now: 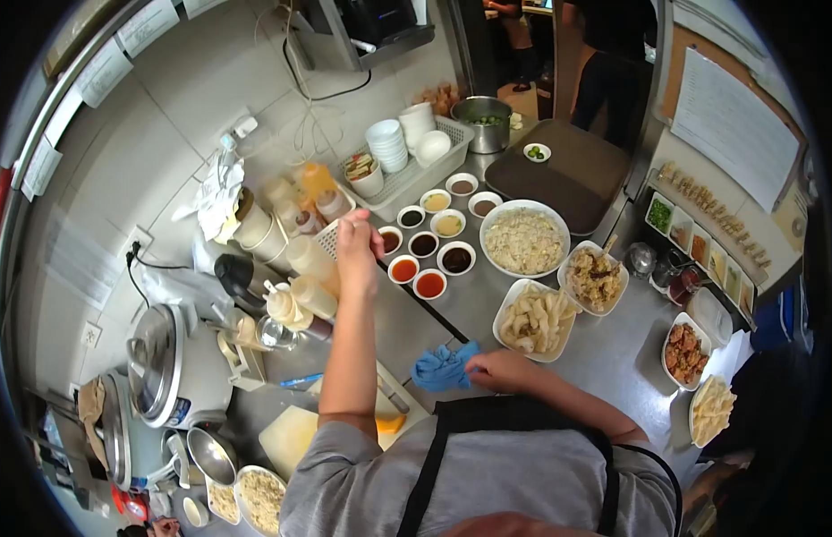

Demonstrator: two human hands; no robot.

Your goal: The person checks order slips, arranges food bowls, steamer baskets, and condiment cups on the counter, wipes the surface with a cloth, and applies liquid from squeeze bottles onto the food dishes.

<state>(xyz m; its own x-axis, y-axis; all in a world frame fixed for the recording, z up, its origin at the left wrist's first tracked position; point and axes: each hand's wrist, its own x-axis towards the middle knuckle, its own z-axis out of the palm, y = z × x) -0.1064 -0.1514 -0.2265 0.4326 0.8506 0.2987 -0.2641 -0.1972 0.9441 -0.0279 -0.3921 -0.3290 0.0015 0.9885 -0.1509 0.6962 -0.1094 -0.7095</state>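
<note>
My left hand (358,246) is stretched forward over the back of the counter, between the squeeze bottles (310,259) and the small sauce bowls (425,243). Its fingers are curled together, and whatever they hold, if anything, is hidden. Near the counter's front edge, my right hand (498,370) is closed on the right end of a crumpled blue cloth (443,367), which lies on the steel surface. Just beyond that hand sits a white dish of pale strips (534,320). A large bowl of rice (525,240) and a dish of fried pieces (595,279) stand behind it.
Rice cookers (197,367) and a cutting board (289,436) are at the left. A bowl crate (416,174), a metal pot (484,125) and a brown tray (564,174) line the back. More food dishes (686,352) stand at the right. People (608,63) are beyond the doorway and at the edges.
</note>
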